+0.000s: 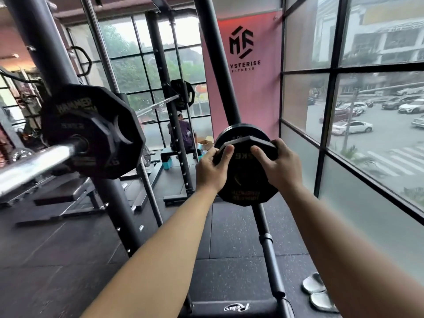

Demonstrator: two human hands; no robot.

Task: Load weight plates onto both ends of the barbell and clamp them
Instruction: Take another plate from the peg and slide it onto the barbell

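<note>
A small black weight plate point(246, 180) sits in front of a larger round plate point(229, 134) stored on the rack's slanted post. My left hand point(212, 167) grips the small plate's upper left rim, thumb on its face. My right hand point(278, 165) grips its upper right rim. At left the barbell's chrome sleeve point(34, 162) points toward me, with a black many-sided plate point(91, 131) loaded on it. No clamp shows on the sleeve.
Black rack uprights point(110, 196) stand between the barbell and me. A tall window wall point(330, 111) runs along the right. A person point(182, 136) sits at a second rack farther back. Slippers point(317, 292) lie on the rubber floor by the window.
</note>
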